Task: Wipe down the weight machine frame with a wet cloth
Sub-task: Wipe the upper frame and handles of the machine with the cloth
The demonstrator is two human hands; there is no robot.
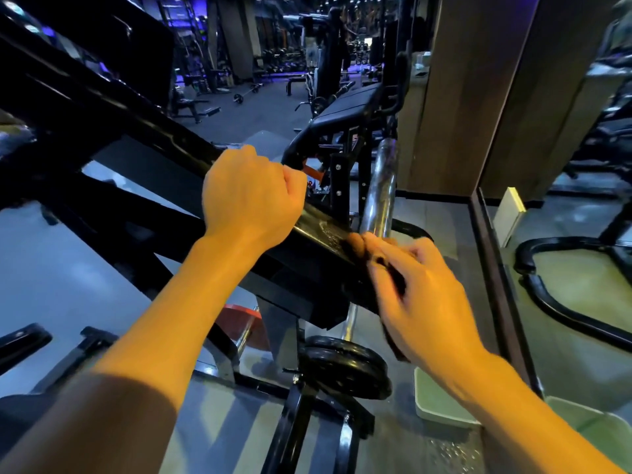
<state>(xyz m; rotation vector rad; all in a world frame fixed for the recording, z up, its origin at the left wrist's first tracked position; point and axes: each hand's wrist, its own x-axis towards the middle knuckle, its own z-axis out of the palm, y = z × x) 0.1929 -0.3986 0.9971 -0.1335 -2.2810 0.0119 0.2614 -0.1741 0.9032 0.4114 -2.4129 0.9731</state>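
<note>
A black weight machine frame (143, 131) slants from upper left down to the centre, its beam ending near a chrome sleeve (381, 186). My left hand (249, 196) grips the top of the beam with its fingers curled over it. My right hand (420, 295) holds a dark cloth (393, 275) against the beam's lower end, right beside the chrome sleeve; hand and cloth are blurred. Most of the cloth is hidden in my fingers.
A black weight plate (345, 367) hangs low on the machine, with a red plate (239, 323) behind the beam. A pale green basin (441, 401) sits on the floor at lower right. A wood-clad pillar and mirror (554, 165) stand right. Benches and barbells fill the back.
</note>
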